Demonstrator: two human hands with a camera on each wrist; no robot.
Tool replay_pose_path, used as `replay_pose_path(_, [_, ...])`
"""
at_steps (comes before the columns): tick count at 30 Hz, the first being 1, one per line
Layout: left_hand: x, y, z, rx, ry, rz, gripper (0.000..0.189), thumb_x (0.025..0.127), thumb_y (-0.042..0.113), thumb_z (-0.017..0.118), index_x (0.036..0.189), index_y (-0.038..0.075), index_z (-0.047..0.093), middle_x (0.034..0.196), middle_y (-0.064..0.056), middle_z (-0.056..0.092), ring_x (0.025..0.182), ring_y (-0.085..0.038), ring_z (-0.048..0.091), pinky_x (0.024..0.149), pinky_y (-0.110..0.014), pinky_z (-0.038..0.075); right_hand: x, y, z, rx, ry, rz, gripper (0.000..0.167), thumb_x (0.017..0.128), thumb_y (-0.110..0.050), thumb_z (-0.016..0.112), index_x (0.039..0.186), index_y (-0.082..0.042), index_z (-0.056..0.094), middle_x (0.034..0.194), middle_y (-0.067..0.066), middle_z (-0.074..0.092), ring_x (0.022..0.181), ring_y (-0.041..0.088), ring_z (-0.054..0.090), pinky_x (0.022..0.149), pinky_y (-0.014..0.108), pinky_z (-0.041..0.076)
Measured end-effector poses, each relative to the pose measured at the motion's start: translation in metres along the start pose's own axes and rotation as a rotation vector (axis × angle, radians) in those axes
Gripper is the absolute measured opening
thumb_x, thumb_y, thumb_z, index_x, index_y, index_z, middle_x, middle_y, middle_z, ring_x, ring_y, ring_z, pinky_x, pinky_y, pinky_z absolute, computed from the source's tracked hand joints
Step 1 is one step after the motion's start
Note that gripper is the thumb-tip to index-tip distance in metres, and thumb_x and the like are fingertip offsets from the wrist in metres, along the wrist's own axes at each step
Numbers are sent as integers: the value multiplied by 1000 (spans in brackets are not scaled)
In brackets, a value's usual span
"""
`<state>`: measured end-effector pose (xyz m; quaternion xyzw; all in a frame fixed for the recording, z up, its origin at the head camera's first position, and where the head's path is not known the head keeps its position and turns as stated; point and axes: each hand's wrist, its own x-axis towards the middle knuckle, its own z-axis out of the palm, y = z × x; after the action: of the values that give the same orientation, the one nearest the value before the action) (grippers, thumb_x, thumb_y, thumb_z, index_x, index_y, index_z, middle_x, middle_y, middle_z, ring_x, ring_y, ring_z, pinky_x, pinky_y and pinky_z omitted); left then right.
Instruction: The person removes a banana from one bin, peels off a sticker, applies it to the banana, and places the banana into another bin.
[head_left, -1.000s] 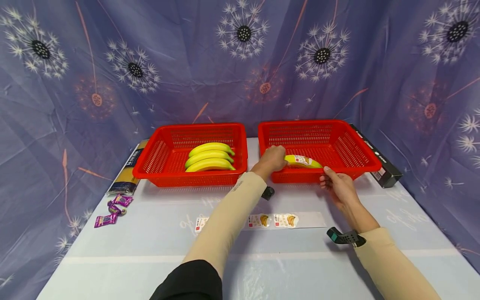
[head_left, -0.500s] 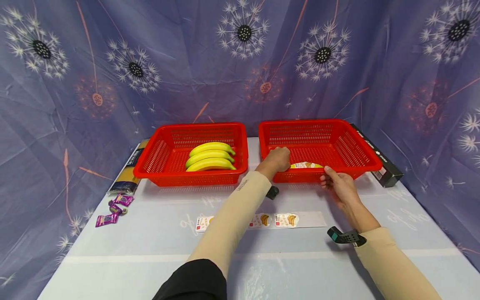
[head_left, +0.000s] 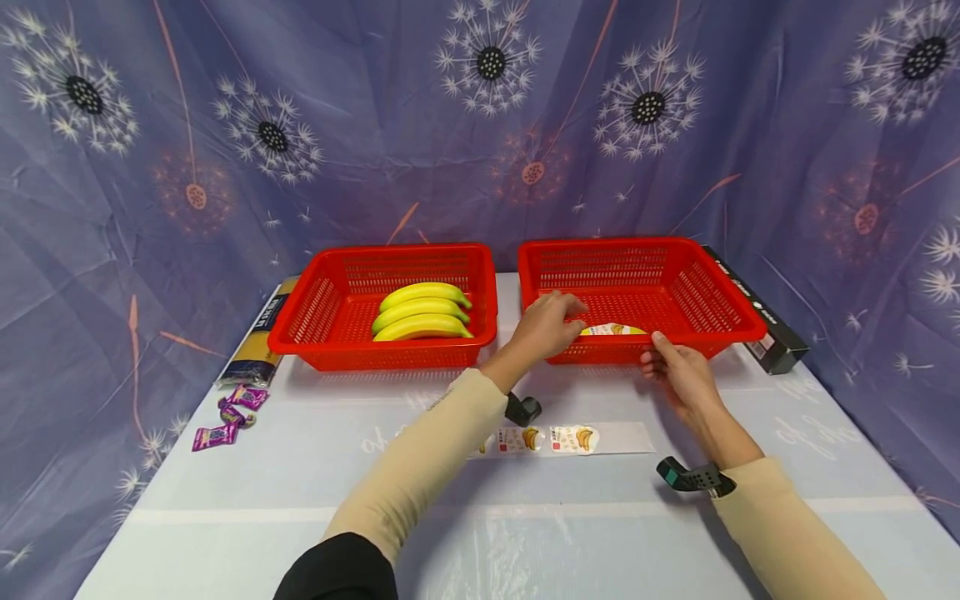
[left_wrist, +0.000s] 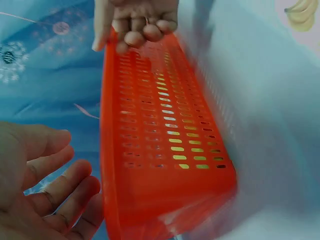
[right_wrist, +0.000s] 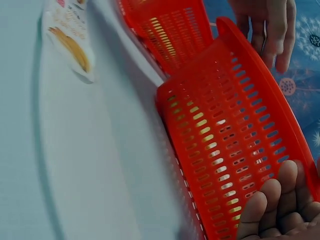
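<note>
My left hand (head_left: 546, 325) is over the near left rim of the right red basket (head_left: 600, 267). Its fingers are apart and loosely bent, with nothing in them, as the left wrist view also shows. At the front rim, my right hand (head_left: 686, 375) grips the basket, thumb on top and fingers curled against the outer wall. Behind that front wall lies one banana (head_left: 613, 330) bearing a white label, its lower part hidden. In the left red basket (head_left: 405, 358), 3 bananas (head_left: 422, 313) lie side by side.
A white strip (head_left: 633, 437) with banana-picture stickers (head_left: 574, 439) lies before the baskets, partly behind my left forearm. Purple-wrapped candies (head_left: 217, 437) and a gold-and-black package (head_left: 258, 342) are at the left. A black box (head_left: 783, 354) stands against the right basket. A patterned curtain hangs behind.
My left hand has let go of the labelled banana, which sank lower behind the basket's front wall. The hand then drew back slightly and its fingers loosened. My right hand stayed on the rim.
</note>
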<state>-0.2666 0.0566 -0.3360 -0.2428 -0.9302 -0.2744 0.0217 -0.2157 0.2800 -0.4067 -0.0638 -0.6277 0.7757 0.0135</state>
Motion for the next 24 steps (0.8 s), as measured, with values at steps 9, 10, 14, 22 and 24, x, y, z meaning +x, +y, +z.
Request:
replay_pose_path(9, [-58,-30,-15,-164,97,104,25,86,16,62,110,10,67,100,-5,64,97,-21,58,81,-26,46,-22,4,25,-635,-82,-196,41,94,-32,56,106,6,61,80,-7,63,73,10,58,68,24,52])
replay_pose_path(10, [-64,-34,-17,-180,116,107,24,86,16,62,109,10,68,99,-6,64,96,-23,59,79,-26,45,-24,5,30,-661,-101,-219,38,93,-32,58,105,5,62,82,-2,63,73,11,56,68,24,51])
replay_pose_path(14, [-80,-56,-29,-201,214,98,22,84,13,64,106,8,69,99,-8,66,94,-25,58,79,-30,46,-31,8,54,-755,-171,-315,28,91,-30,61,101,-5,65,90,11,65,75,11,54,67,23,47])
replay_pose_path(22, [-88,-108,-70,-147,299,-39,27,84,14,65,109,5,67,106,-14,65,101,-29,55,85,-40,46,-41,6,118,-809,-258,-472,30,87,-22,66,114,-8,62,106,7,67,90,18,62,81,30,52])
replay_pose_path(24, [-88,-122,-82,-125,272,-90,30,85,15,64,113,5,66,110,-16,63,104,-31,54,87,-42,45,-38,5,134,-782,-291,-487,36,87,-21,67,120,-7,59,110,10,64,94,23,63,85,37,53])
